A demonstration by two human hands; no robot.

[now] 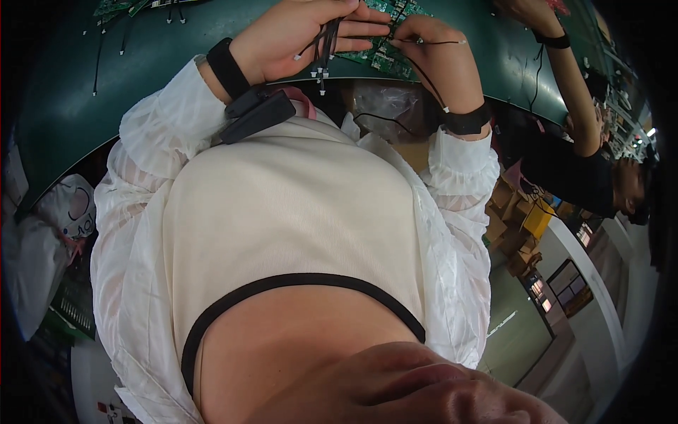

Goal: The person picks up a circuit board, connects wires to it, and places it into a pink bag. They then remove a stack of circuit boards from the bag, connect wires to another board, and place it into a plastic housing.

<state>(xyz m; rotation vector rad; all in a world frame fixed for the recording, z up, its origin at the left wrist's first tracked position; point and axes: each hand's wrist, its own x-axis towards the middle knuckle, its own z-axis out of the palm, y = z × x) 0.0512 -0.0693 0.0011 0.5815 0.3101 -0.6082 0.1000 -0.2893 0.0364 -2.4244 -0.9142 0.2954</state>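
Observation:
My left hand (pixel 286 39) is closed at the thumb on a bunch of thin black cables (pixel 325 46), its other fingers stretched out over the board. Small white connectors hang from the cable ends below the palm. My right hand (pixel 445 60) is closed in a pinch on a thin black cable (pixel 426 72), whose white-tipped end dangles by the wrist. Under both hands lies a green circuit board (pixel 390 62) with small parts on it. Whether the pinched cable touches the board I cannot tell, since the fingertips cover that spot.
The dark green table (pixel 169 63) spans the top. More circuit boards (pixel 113 7) with dangling cables lie at its far left. At the right, a co-worker's arm (pixel 575 85) reaches over the table. Cardboard boxes (pixel 505 212) are stacked behind, and a plastic bag (pixel 70 205) sits at the left.

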